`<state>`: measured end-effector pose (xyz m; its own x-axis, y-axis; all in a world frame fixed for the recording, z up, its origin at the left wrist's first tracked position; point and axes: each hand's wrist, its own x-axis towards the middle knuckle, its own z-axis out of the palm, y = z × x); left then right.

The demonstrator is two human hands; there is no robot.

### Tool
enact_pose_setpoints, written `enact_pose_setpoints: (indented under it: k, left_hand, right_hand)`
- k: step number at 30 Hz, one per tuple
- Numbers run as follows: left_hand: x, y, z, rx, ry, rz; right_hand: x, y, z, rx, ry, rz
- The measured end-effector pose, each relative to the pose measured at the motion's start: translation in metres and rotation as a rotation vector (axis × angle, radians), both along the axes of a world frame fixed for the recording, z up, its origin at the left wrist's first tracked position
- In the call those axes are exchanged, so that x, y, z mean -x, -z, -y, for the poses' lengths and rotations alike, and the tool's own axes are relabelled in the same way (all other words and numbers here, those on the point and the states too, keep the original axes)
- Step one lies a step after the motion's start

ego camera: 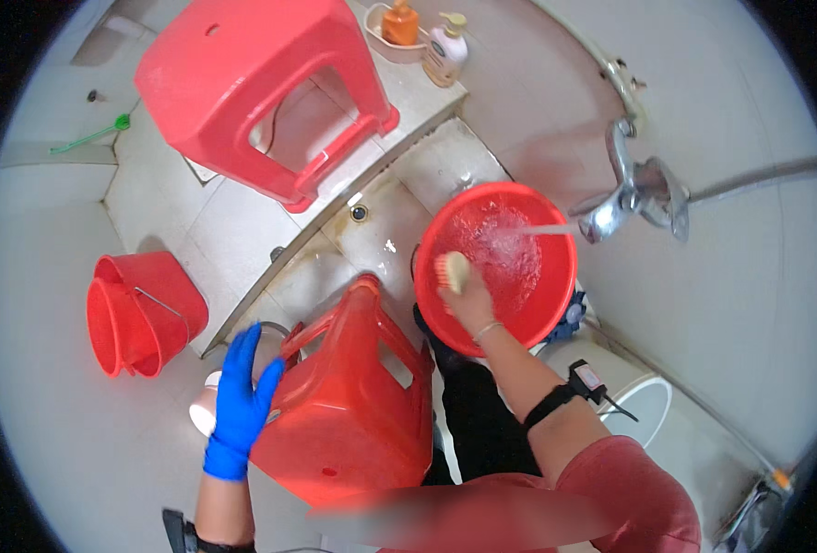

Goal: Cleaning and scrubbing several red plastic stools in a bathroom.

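Note:
My right hand [471, 304], bare with a bracelet at the wrist, grips a scrubbing brush [458, 272] with a pale back and reddish bristles, over the left part of a red plastic basin [565, 276]. Water runs from a chrome wall faucet [605, 214] into the basin and churns there. My left hand [246, 397], in a blue glove, holds nothing; its fingers are straight and the thumb stands apart. It is beside a red plastic stool [353, 408], and whether it touches the stool I cannot tell.
Another red stool [242, 90] stands on the tiled ledge [242, 214], near a pump bottle [445, 52] and an orange bottle [400, 24]. A red bucket [166, 297] is at the left, a green brush [94, 135] beyond it. A floor drain [359, 212] lies between ledge and basin; a white bucket [609, 373] lies at the right.

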<state>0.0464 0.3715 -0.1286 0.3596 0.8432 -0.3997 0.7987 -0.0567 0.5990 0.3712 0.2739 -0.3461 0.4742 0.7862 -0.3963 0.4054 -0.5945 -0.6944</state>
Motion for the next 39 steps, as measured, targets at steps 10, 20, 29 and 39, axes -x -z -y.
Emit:
enact_pose_setpoints:
  k: [10,20,29,39]
  left_hand:
    - [0.063,0.002,0.144,-0.198,-0.311,-0.274]
    - [0.202,0.025,0.230,-0.355,-1.390,-0.007]
    - [0.366,0.177,0.237,0.293,-1.487,-0.059]
    - [0.278,0.306,0.284,0.117,-1.606,0.119]
  right_hand:
    - [0.011,-0.003,0.072,0.120,0.011,-0.387]
    - [0.179,-0.196,0.031,-0.390,-0.966,-0.295]
    - [0.229,-0.194,0.060,-0.416,-1.161,0.373]
    - [0.241,-0.182,0.061,-0.423,-1.140,0.503]
